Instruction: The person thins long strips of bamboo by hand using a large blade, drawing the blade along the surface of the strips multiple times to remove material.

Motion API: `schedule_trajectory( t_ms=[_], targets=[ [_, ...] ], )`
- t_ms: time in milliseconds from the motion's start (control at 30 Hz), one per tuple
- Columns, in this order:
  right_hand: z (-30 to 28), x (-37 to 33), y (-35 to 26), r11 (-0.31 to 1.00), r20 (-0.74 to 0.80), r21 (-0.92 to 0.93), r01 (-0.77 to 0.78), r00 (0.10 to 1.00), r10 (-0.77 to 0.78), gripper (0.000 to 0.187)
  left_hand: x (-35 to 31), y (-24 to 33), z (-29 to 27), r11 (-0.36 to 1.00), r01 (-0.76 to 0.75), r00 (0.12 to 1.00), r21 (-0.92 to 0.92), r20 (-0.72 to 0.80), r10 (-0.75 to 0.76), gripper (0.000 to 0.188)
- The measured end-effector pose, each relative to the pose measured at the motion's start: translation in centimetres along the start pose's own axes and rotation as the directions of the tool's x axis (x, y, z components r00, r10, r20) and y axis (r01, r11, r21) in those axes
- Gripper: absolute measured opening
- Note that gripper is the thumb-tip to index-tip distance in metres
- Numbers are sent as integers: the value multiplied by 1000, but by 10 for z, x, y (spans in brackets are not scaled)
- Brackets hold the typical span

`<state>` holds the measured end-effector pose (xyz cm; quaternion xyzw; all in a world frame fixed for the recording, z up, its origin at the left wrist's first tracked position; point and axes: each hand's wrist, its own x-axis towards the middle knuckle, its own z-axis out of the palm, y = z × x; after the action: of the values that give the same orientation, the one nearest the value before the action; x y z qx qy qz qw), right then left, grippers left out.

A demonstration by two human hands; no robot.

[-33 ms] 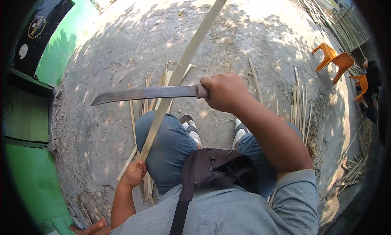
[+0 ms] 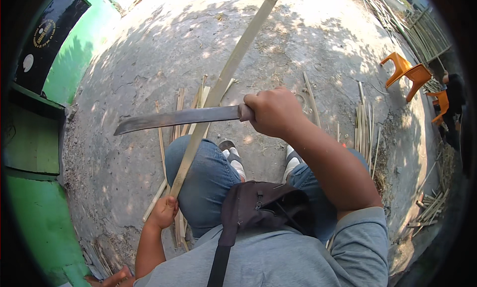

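Observation:
My left hand [image 2: 163, 212] is closed round the near end of a long, pale bamboo strip [image 2: 229, 73], beside my left knee. The strip slants up and away to the right, past the top edge of the view. My right hand [image 2: 276, 111] grips the short wooden handle of a machete [image 2: 174, 119], out in front of my knees. Its blade points left and crosses over the strip, the tip a little lower than the handle. Whether the blade touches the strip I cannot tell. Behind the blade, more pale strips [image 2: 181, 100] lie on the ground by my left leg.
Thin sticks [image 2: 363, 123] lie on the concrete beyond my right knee. Orange plastic stools [image 2: 418, 80] and a person in dark clothes [image 2: 454, 105] are at the far right, near a stack of poles [image 2: 428, 36]. A green wall [image 2: 35, 222] runs along the left.
The machete's blade has tilted slightly, its tip a little lower and nearer to me. My left hand and the strip have stayed in place.

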<state>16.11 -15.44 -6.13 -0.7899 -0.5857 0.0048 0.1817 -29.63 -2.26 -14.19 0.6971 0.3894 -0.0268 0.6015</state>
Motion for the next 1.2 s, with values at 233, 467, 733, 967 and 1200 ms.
schedule_trajectory(
  t_ms=[233,467,733,967,1200],
  targets=[
    [-17,14,73,950,-199,105,-293,930,309,16,-1,4,2,997,-64,997,45,-44,66,65],
    [-1,-4,29,991,-194,98,-88,975,106,12,6,-3,-3,999,0,999,-47,44,2,67],
    [2,16,62,977,-119,151,-151,978,170,13,5,-1,6,997,-83,996,-4,-38,83,67],
    [9,7,53,969,-180,194,-154,965,190,14,3,5,-8,965,187,978,-184,127,-165,66],
    [5,2,38,999,6,10,37,999,-37,17,7,9,-12,964,188,971,-187,186,-153,67]
  ],
)
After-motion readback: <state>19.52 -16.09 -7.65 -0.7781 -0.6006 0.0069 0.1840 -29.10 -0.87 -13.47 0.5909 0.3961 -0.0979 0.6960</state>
